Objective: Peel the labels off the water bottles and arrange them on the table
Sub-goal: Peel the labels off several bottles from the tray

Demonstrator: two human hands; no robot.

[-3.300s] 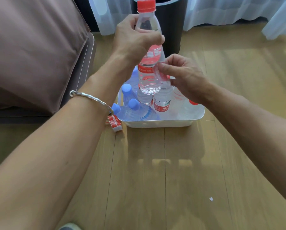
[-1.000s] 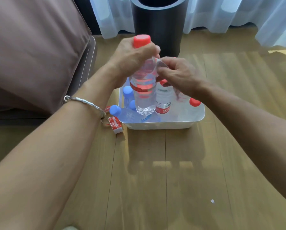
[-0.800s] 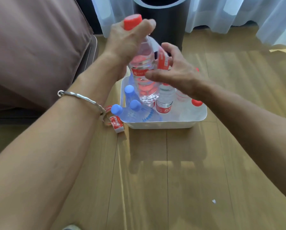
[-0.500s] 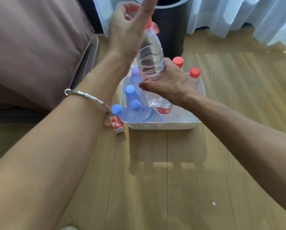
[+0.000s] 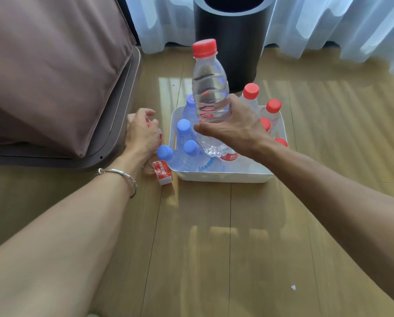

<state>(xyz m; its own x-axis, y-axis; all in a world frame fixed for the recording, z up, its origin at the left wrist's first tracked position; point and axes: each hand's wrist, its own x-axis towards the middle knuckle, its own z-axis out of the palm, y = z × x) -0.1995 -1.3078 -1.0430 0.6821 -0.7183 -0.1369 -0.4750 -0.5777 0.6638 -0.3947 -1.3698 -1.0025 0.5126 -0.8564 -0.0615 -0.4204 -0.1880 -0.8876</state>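
Label-free bottle (image 5: 209,92) was held over tray (image 5: 223,177) by right hand (image 5: 235,131); left hand (image 5: 141,133) was low beside tray.
Right hand gripped the red-capped bottle upright round its lower body, above other bottles (image 5: 183,133) in the white tray. Left hand sat on the table (image 5: 214,248) just left of the tray, fingers curled on a red label (image 5: 160,136); a loose label (image 5: 162,171) lay near its wrist.

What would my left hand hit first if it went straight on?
Likely nothing near: the left hand, pinching a red label, points along bare floor left of the tray, toward the curtain; depth is hard to judge.
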